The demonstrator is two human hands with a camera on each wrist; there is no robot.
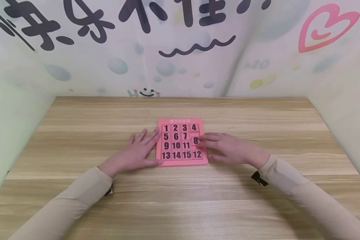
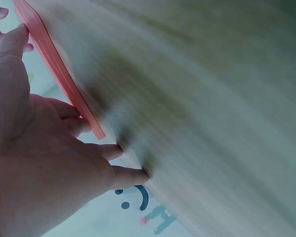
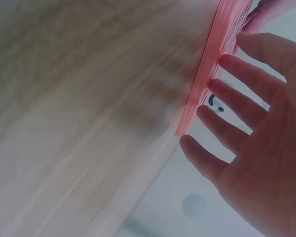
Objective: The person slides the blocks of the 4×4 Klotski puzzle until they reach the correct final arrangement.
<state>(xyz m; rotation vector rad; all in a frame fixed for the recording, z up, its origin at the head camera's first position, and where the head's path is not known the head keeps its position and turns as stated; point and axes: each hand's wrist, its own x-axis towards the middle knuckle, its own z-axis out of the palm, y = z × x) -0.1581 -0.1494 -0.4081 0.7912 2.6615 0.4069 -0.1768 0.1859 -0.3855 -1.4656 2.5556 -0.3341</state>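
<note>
A pink sliding number puzzle (image 1: 183,163) lies on the wooden table, its black-numbered tiles in rows. Tiles 1 to 4 fill the top row; 13, 14, 15 and 12 fill the bottom one. In the right column, the 8 tile (image 1: 195,140) sits partway between the second and third rows. My left hand (image 1: 135,153) is spread at the puzzle's left side, thumb by the lower left corner and fingertips against the frame. My right hand (image 1: 232,148) reaches from the right with extended fingers, fingertips at the 8 tile. The right wrist view shows these fingers (image 3: 239,101) along the pink edge.
The wooden table (image 1: 180,206) runs back to a printed wall covering (image 1: 180,76) with dark lettering and a pink heart. Pale side walls stand at left and right. A dark strap (image 1: 259,178) shows under the right sleeve.
</note>
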